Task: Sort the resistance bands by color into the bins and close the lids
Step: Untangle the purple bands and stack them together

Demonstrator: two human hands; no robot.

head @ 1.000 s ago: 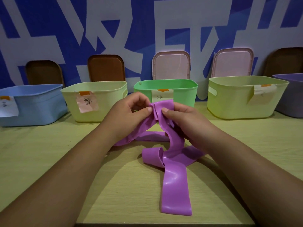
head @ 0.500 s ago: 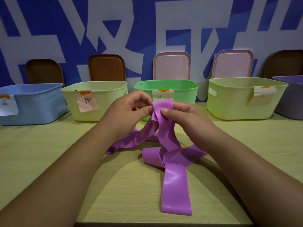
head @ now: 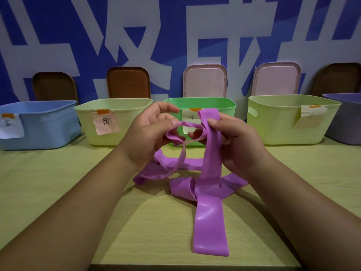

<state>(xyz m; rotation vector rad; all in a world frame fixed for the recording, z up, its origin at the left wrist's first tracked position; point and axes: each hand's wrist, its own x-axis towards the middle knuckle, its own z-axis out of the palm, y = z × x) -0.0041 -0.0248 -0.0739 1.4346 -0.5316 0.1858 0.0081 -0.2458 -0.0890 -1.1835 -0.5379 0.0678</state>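
Head view: left hand and right hand pinch purple band.

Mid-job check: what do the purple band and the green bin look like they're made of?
The purple band looks like thin latex-type rubber with a glossy finish: it drapes limply, folds and shows a highlight. The green bin is probably moulded plastic with a matte finish: rigid rolled rim, uniform colour.

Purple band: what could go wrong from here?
1. The purple band loops and twists between the left hand and right hand; pulling apart may tighten the tangle.
2. Its loose tail lies near the front edge of the table and might slide off when lifted.
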